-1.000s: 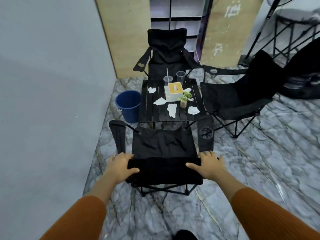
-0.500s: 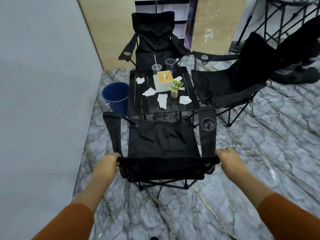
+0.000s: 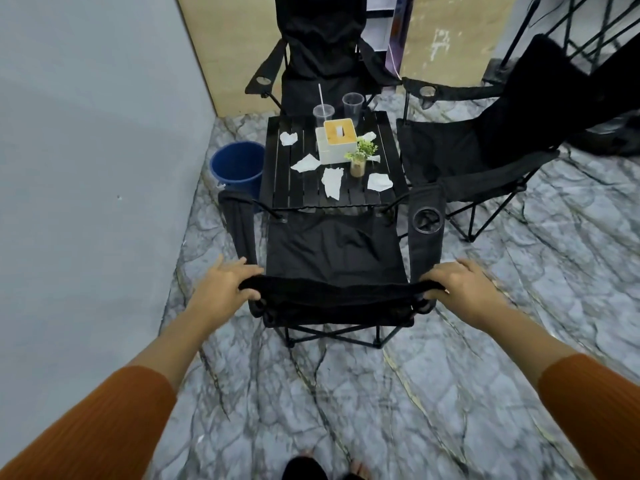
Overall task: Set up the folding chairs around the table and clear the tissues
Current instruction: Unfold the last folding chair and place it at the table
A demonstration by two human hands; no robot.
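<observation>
A black folding chair point(image 3: 332, 251) stands unfolded right in front of me, facing the black slatted table point(image 3: 294, 188). My left hand point(image 3: 221, 285) grips the left end of its backrest top, and my right hand point(image 3: 460, 284) grips the right end. Two more black folding chairs stand open, one at the far side point(image 3: 322, 53) and one on the right point(image 3: 485, 157). Several crumpled white tissues point(image 3: 332, 181) lie scattered on the table around a white tissue box point(image 3: 337, 140) with a yellow lid.
On the table also stand two clear plastic cups point(image 3: 352, 103), one with a straw, and a small potted plant point(image 3: 360, 157). A blue bucket point(image 3: 239, 166) sits on the marble floor left of the table, against the grey wall. Black metal frames stand at the back right.
My hands have slid outward along the backrest top to its two corners, and the chair has spread wider open. My view has moved closer to the table.
</observation>
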